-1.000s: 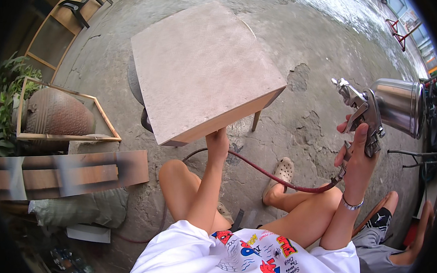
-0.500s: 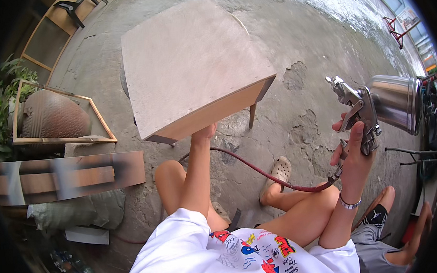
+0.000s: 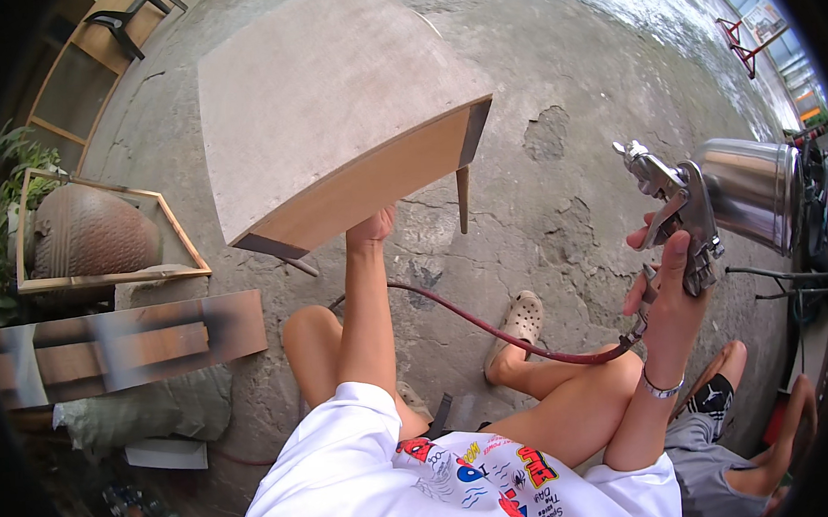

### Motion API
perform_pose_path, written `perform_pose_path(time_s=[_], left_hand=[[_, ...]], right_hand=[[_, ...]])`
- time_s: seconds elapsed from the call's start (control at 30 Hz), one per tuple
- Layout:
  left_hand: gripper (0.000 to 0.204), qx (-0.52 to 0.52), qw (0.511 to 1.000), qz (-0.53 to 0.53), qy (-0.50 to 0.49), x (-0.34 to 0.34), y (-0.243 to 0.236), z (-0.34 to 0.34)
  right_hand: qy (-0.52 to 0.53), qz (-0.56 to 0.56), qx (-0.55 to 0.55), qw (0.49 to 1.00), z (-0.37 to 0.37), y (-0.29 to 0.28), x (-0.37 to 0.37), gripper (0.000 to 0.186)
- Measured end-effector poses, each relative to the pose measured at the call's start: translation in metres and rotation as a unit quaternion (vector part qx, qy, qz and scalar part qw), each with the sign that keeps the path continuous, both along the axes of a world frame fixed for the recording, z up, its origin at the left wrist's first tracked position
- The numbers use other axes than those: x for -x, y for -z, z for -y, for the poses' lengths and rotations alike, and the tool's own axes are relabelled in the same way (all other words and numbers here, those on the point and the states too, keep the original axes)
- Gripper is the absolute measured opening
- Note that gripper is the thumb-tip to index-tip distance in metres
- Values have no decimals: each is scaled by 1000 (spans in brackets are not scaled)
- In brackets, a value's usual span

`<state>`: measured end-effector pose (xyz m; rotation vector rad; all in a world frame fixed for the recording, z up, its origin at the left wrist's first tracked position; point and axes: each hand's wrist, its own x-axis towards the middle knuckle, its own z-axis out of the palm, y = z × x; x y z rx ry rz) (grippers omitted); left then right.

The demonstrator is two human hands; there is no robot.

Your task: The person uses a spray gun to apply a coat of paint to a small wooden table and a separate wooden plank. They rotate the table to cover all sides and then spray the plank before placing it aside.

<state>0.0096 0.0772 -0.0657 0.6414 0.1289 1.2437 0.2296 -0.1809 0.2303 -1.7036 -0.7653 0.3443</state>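
Your right hand (image 3: pixel 676 284) is curling firmly around the handle of the spray gun (image 3: pixel 693 205), whose cup (image 3: pixel 751 193) is projecting rightward. A red hose (image 3: pixel 566 354) is trailing left from the gun. Your left hand (image 3: pixel 372 227) is reaching beneath the near edge of the wooden box (image 3: pixel 343 114); its closure cannot be told. The box is extending above and ahead of that hand. Cracked concrete floor (image 3: pixel 513 189) is spreading beyond; a black chair (image 3: pixel 120 36) is standing far left.

The floor (image 3: pixel 475 283) was grey and old, with cracks and rough, broken patches (image 3: pixel 546 133). A pale shoe (image 3: pixel 525 316) with lots of little holes rested on it. Far off, the floor looked whitish.
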Motion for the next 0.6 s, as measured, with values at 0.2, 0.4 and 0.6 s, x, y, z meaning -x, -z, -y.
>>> perform_pose_path(time_s=[0.2,0.4,0.6], left_hand=[[22,72,985,-123,-99,14,32,15],[23,146,967,-142,-156,28,33,5],[24,177,964,-110,-164,28,14,-9]], right_hand=[[-17,-12,-10,1000,0,-1,2,55],[-16,-33,6,999,5,-2,4,56],[-14,-21,3,1000,6,-6,7,57]])
